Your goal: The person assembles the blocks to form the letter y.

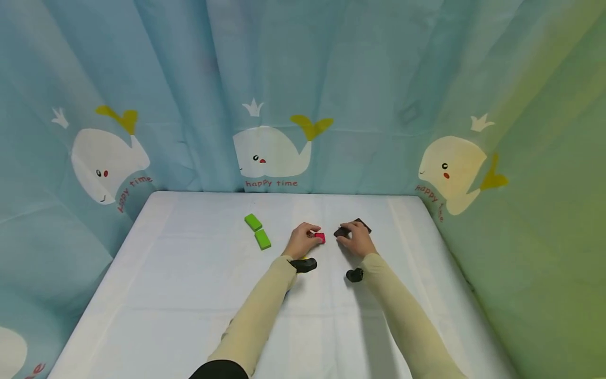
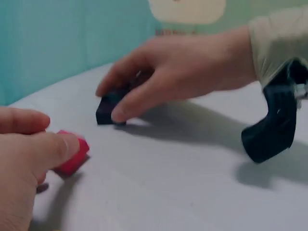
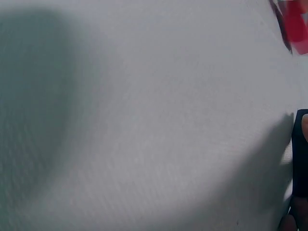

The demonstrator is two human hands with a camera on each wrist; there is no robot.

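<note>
Finger and thumb of the left hand [image 1: 301,240] pinch one red block [image 1: 320,238], between both hands; the right hand [image 1: 360,240] pinches one black block [image 1: 340,232]. A second black block [image 1: 365,225] shows just beyond; left, two green blocks [image 1: 262,239].

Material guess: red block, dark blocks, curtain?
Red block: plastic or painted wood; smooth flat faces, even color, blur hides the finish.
Dark blocks: possibly the same, matte-looking; no strong highlights.
Curtain: probably thin fabric or plastic sheeting; soft hanging folds, printed whales.

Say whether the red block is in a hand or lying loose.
In hand: the left hand pinches the red block, its thumb over one face in the left wrist view.
</note>
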